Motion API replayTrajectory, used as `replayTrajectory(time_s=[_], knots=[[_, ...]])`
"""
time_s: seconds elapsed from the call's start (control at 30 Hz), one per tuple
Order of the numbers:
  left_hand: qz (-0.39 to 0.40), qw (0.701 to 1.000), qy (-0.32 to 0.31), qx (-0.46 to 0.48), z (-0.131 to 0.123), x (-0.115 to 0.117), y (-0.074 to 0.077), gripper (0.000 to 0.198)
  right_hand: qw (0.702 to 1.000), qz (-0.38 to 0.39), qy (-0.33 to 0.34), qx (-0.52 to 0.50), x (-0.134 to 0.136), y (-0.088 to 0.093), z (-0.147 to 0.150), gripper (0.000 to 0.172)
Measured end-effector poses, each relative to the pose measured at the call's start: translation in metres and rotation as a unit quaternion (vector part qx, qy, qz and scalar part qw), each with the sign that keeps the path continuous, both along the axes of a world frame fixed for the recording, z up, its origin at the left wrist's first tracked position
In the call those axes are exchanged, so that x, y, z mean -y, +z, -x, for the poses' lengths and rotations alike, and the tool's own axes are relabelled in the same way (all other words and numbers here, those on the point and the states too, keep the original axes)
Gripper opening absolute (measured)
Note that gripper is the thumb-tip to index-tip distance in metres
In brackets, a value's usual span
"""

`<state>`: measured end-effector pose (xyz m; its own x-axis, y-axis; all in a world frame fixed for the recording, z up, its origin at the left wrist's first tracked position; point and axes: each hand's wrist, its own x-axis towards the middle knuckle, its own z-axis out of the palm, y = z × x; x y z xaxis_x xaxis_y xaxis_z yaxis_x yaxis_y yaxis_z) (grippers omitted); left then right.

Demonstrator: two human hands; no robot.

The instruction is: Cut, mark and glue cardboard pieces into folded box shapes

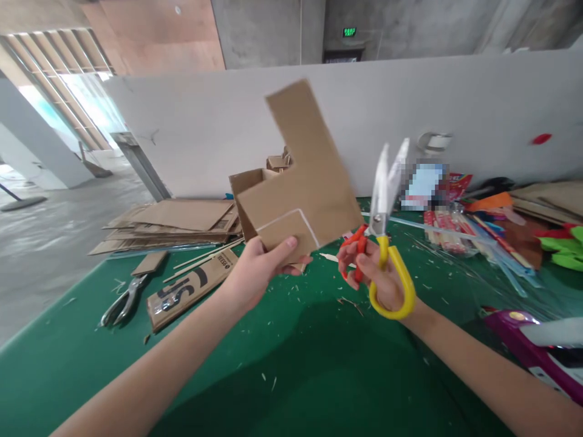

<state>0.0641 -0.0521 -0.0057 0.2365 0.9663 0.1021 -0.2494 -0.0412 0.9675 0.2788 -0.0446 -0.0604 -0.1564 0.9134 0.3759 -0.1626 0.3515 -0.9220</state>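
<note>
My left hand [268, 261] pinches the lower edge of a brown cardboard piece [314, 170], thumb on its face. The piece is raised above the table, roughly L-shaped, and has a white angled line near my thumb. My right hand [378, 273] has its fingers in the red and yellow handles of a pair of scissors [381, 224]. Their blades point up, slightly apart, to the right of the cardboard and not touching it. Behind the cardboard piece stands an open cardboard box [248, 182], partly hidden.
On the green table [291, 364] lie stacked cardboard sheets [182, 215], pliers [130, 297] and a printed cardboard piece [194, 288] at left. Wrapped sticks [446, 230], a phone-like blurred object [423, 185] and a purple tool [528, 340] are at right. A white partition [195, 127] stands behind.
</note>
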Motion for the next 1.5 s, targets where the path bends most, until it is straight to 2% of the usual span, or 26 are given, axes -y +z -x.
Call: replayTrajectory(time_s=[0.1,0.2,0.27,0.4,0.6,0.73,0.9,1.03,1.27,1.5], knots=[[-0.036,0.994,0.075,0.067,0.012,-0.011,0.003,0.032,0.990,-0.039,0.066,0.122,-0.009,-0.003,-0.017,0.042],[-0.041,0.986,0.114,0.115,0.020,-0.021,0.002,0.026,0.961,-0.042,0.118,0.246,-0.016,-0.001,-0.032,0.047],[-0.032,0.978,0.142,0.149,0.023,-0.026,0.001,0.023,0.947,-0.036,0.131,0.290,-0.018,0.001,-0.038,0.049],[-0.016,0.961,0.187,0.202,0.027,-0.031,0.003,0.020,0.939,-0.029,0.113,0.324,-0.020,0.003,-0.045,0.052],[-0.056,0.980,0.139,0.134,0.018,-0.022,-0.003,0.028,0.917,-0.004,0.169,0.360,-0.016,0.005,-0.037,0.051],[-0.043,0.989,0.103,0.094,0.004,-0.013,-0.013,0.034,0.910,0.015,0.185,0.372,-0.013,0.005,-0.030,0.053],[-0.031,0.991,0.097,0.089,-0.002,-0.009,-0.018,0.033,0.921,-0.001,0.182,0.345,-0.011,0.005,-0.028,0.050],[-0.033,0.991,0.099,0.080,-0.002,-0.009,-0.018,0.034,0.915,0.003,0.178,0.363,-0.009,0.009,-0.025,0.048],[-0.037,0.991,0.096,0.087,-0.003,-0.010,-0.021,0.034,0.905,0.023,0.091,0.415,-0.010,0.008,-0.021,0.036],[-0.043,0.992,0.089,0.082,-0.002,-0.010,-0.023,0.033,0.875,-0.025,0.029,0.483,-0.009,0.007,-0.022,0.033]])
